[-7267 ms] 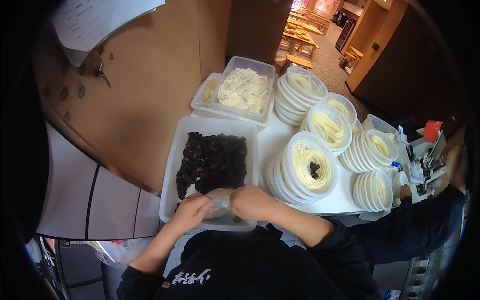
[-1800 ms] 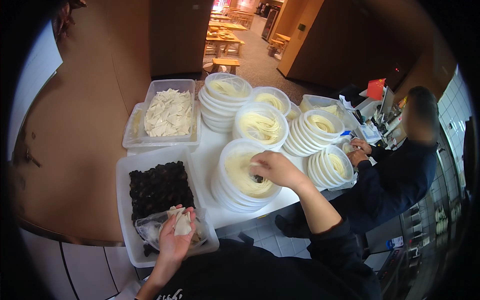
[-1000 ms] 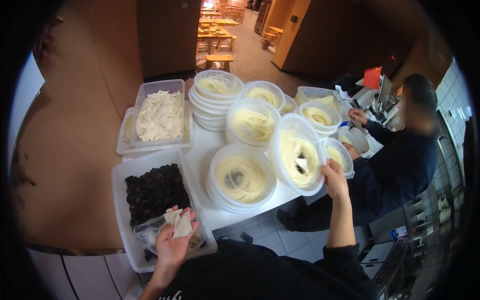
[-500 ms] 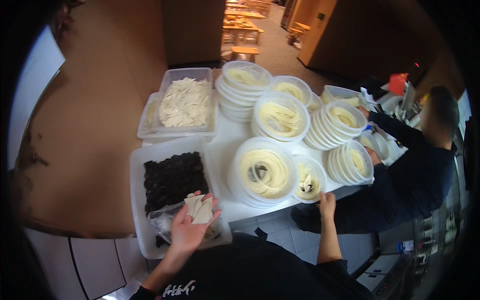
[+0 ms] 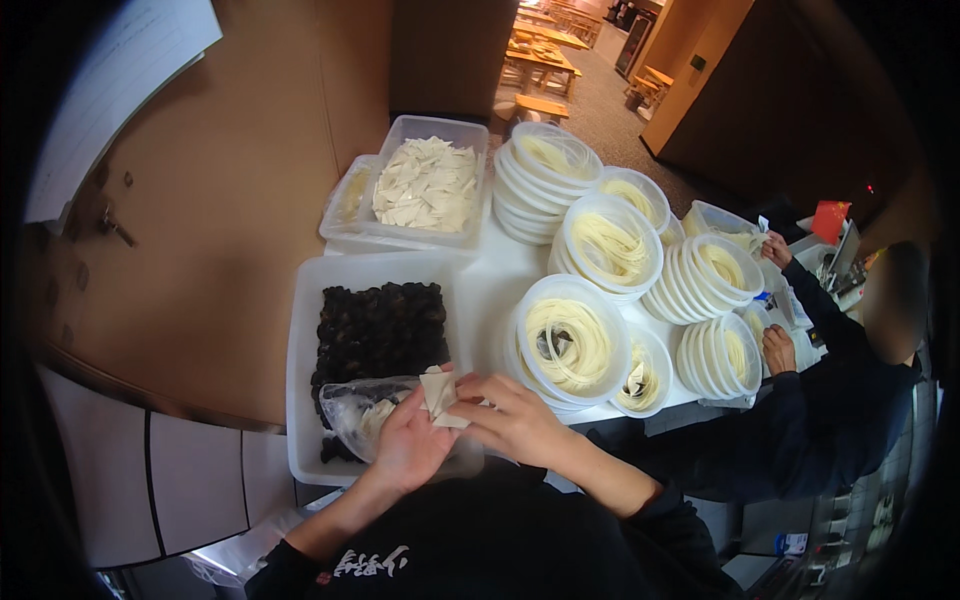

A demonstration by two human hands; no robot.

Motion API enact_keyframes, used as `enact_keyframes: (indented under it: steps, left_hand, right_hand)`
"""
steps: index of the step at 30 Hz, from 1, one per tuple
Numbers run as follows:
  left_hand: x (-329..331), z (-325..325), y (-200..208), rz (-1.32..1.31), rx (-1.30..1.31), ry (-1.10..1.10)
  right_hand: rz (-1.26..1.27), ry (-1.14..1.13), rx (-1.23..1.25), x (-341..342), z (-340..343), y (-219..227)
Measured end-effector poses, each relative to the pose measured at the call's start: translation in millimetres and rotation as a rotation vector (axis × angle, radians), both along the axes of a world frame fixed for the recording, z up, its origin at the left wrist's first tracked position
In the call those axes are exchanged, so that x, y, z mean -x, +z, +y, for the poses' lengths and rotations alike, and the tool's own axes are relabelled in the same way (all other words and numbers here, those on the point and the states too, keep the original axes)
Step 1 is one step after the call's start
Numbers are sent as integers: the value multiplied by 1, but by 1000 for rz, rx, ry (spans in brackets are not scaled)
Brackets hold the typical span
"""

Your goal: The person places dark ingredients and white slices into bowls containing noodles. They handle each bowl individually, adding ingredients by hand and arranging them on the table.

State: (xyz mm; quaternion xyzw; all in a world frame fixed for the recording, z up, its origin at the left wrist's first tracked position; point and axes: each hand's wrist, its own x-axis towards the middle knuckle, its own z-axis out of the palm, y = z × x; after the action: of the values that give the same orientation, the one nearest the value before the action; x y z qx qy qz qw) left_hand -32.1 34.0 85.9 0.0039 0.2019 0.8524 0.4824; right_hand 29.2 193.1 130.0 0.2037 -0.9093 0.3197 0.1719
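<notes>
Lying on left hand [image 5: 412,446] | pale slices [image 5: 438,393] (right hand [image 5: 513,417] touching)

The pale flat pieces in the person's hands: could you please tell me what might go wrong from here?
The loose pale flat pieces might slip off the open left hand into the tub of dark pieces below. The noodle bowl beside the front stack sits near the edge of the table, so a sleeve could knock it.
</notes>
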Motion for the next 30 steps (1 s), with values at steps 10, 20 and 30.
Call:
enact_keyframes:
  steps: [10, 20, 30]
  left_hand:
    - [0, 0, 0, -39, -72, -1]
    - [-1, 2, -5, -50, -91, 10]
    - [-2, -2, -12, -62, -79, 3]
  right_hand:
    - [-623, -137, 1170, 10, 12, -2]
    - [-655, -138, 976, 13, 13, 1]
    - [-161, -99, -13, 10, -1, -6]
